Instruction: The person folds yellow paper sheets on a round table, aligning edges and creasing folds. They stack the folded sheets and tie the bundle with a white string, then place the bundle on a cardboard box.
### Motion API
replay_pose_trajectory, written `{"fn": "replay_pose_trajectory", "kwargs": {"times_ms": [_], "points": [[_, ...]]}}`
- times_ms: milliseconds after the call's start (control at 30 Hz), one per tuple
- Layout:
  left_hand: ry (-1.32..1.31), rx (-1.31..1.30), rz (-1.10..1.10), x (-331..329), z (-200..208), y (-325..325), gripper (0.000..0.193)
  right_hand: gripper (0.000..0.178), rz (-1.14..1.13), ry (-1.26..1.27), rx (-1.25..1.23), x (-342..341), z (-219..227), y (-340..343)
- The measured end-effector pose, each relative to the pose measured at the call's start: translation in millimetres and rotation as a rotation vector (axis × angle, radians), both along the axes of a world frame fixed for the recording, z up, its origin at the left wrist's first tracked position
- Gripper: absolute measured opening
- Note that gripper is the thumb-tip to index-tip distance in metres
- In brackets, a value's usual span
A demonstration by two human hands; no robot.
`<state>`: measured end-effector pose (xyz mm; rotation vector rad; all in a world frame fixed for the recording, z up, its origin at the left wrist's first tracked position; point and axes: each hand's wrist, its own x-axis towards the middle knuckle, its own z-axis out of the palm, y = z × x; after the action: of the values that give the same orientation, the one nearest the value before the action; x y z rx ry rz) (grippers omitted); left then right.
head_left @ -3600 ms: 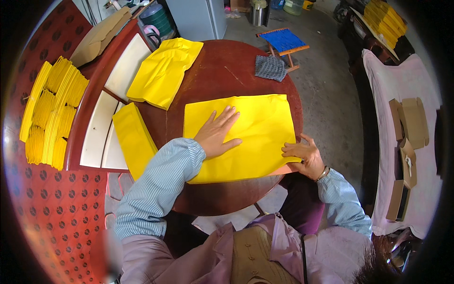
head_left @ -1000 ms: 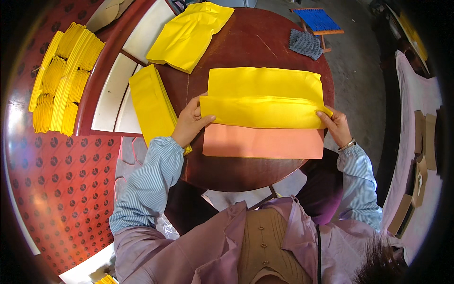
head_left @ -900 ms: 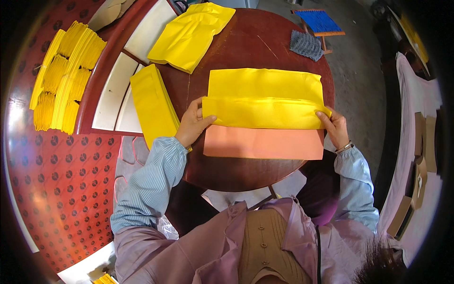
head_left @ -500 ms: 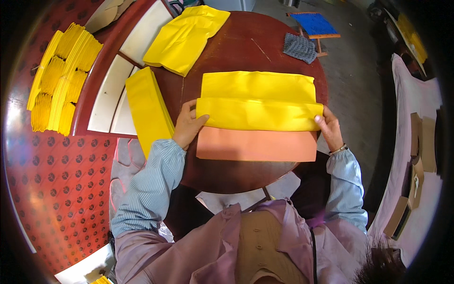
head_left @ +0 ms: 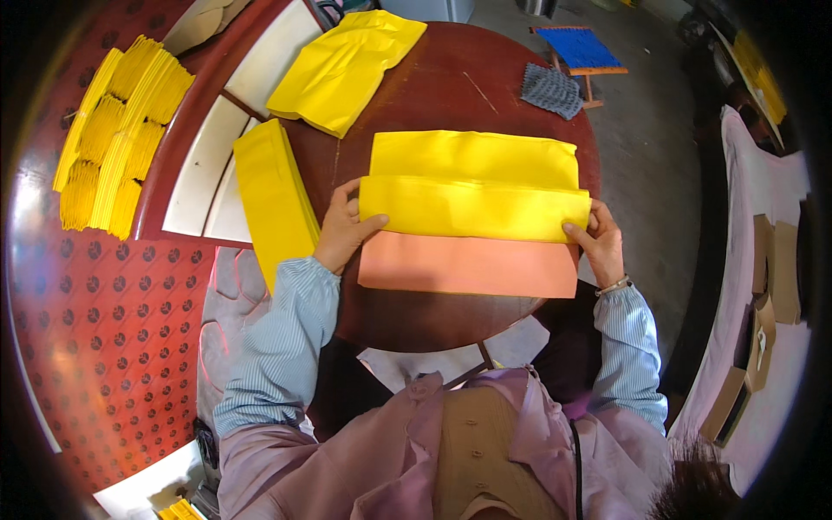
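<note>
On the round table before me lies a yellow sheet (head_left: 472, 208), its near part folded up into a band across its far part. My left hand (head_left: 345, 232) pinches the band's left end, thumb on top and fingers curled at the edge. At the opposite end my right hand (head_left: 601, 245) grips the band's corner between thumb and fingers. Below the band shows a flat peach-orange rectangular piece (head_left: 468, 267); the band hides its upper part. Left of my left hand rests a stack of folded yellow strips (head_left: 273, 204).
Loose yellow sheets (head_left: 347, 74) lie at the far left of the dark red table (head_left: 477, 65). Bundled yellow folded pieces (head_left: 121, 139) are stacked farther left. A grey knitted cloth (head_left: 551, 89) sits at the far right edge, beside a blue-topped stool (head_left: 579, 48). Cardboard boxes (head_left: 763, 334) stand at right.
My right thumb and fingers have shifted slightly left and inward on the band's right end. My left hand keeps its hold. The whole view has shifted slightly.
</note>
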<state>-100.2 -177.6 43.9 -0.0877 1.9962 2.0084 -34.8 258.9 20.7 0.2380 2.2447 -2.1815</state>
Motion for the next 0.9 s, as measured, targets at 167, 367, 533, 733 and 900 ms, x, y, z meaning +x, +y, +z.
{"fn": "replay_pose_trajectory", "kwargs": {"times_ms": [167,367,533,733,900], "points": [[-0.036,-0.015,0.08,-2,-2,7,0.076,0.045,-0.066,0.039,0.076,2,-5,-5],[-0.006,-0.182,0.06,-6,-2,8,0.076,0.054,-0.18,0.128,0.162,1,-15,-10],[0.011,-0.231,0.037,-7,-4,7,0.085,0.061,-0.271,0.043,0.283,5,-10,-18],[-0.002,-0.319,0.042,-11,-5,9,0.086,0.065,-0.291,0.038,0.43,12,-1,-23],[0.046,-0.569,0.017,-10,-4,12,0.084,0.068,-0.275,0.109,0.513,11,-9,-20]]}}
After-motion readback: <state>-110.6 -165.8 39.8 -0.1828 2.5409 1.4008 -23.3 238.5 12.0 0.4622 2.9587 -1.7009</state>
